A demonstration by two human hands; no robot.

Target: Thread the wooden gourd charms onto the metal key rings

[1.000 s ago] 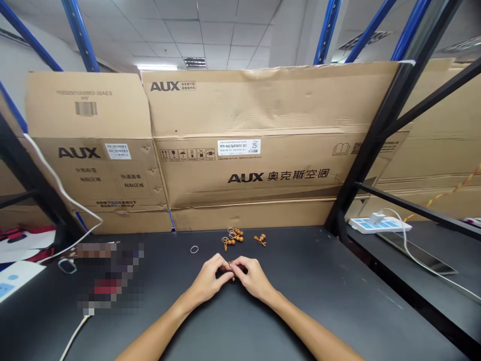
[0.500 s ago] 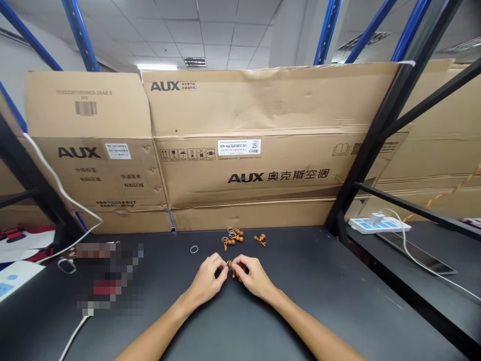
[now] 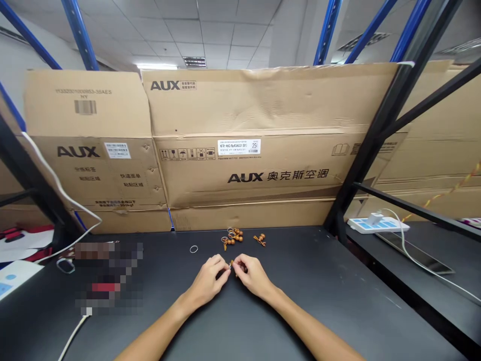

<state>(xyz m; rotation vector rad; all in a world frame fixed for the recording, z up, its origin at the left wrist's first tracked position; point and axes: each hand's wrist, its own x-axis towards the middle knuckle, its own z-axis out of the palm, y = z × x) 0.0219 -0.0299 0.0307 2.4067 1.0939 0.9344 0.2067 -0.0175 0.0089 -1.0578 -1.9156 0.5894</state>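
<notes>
My left hand (image 3: 208, 280) and my right hand (image 3: 252, 275) meet over the black table (image 3: 319, 301), fingers pinched together. Between the fingertips is a small brown wooden gourd charm (image 3: 233, 264) with what looks like a metal ring; both hands grip it. Just beyond them lie a cluster of similar gourd charms with rings (image 3: 232, 236) and one more gourd charm (image 3: 260, 239) to its right. A loose metal key ring (image 3: 194, 248) lies flat on the table to the left of the cluster.
Large AUX cardboard boxes (image 3: 244, 150) form a wall along the table's back edge. Black rack posts (image 3: 379, 130) rise at the right. A white power strip (image 3: 376, 223) with a cable sits on the neighbouring table. A white cable (image 3: 71, 220) hangs at the left, beside a blurred patch.
My hands have shifted slightly away from me, and the fingers have reworked their pinch on the small charm. The things on the table have not moved.
</notes>
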